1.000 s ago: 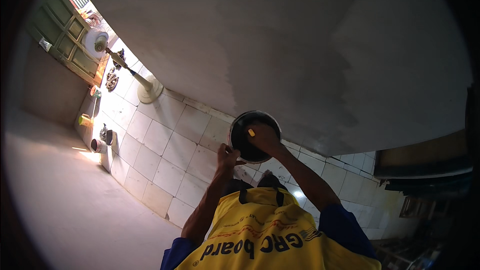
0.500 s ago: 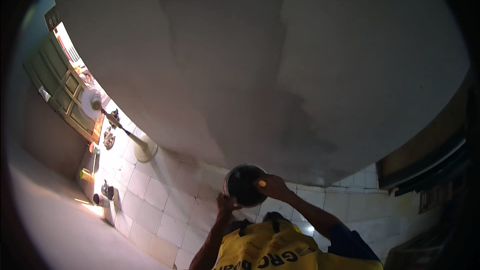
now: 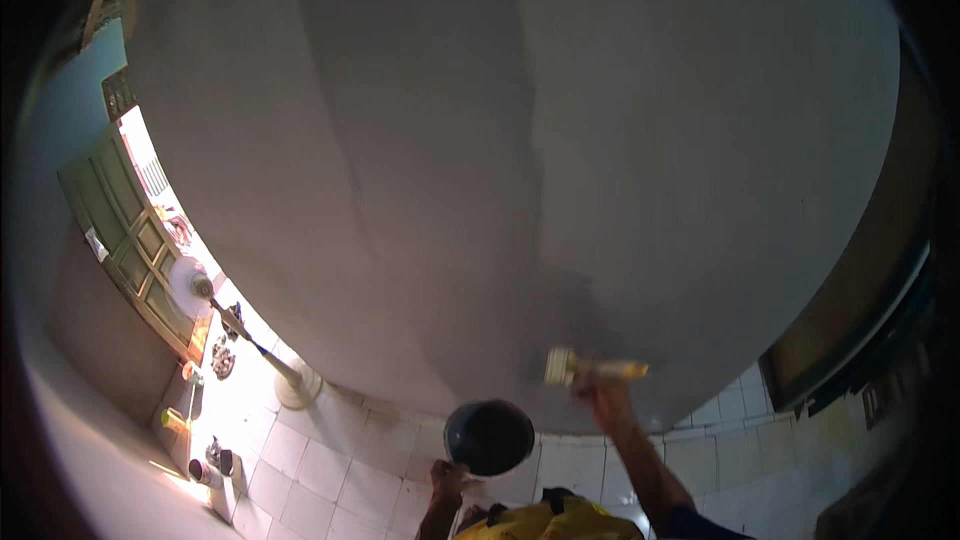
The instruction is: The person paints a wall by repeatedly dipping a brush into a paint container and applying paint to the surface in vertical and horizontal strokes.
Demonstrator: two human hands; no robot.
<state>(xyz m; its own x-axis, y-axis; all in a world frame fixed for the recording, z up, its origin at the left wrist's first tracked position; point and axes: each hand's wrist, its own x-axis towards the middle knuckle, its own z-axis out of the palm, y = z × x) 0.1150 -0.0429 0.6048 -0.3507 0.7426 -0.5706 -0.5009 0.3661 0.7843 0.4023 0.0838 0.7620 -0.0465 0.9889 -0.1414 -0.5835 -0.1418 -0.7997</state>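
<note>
My left hand (image 3: 449, 480) grips the near left rim of a dark round bucket (image 3: 489, 438), holding it up off the tiled floor. What is inside the bucket is too dark to make out. To its right, my right hand (image 3: 604, 392) is closed around the yellow handle of a wide paintbrush (image 3: 562, 367), whose pale bristles point left at the lower part of the wall (image 3: 420, 190). Darker, damp-looking patches run down the wall's middle and spread around the brush.
A standing fan (image 3: 297, 382) is on the white tiled floor (image 3: 358, 470) to the left, beside a green panelled door (image 3: 125, 230). Several small containers, among them a yellow cup (image 3: 174, 421), line the left wall. A dark-edged opening or furniture piece (image 3: 850, 310) is at the right.
My right hand has come up out of the bucket and moved right, bringing the paintbrush to the wall. The view has tilted upward. My left hand still has the bucket.
</note>
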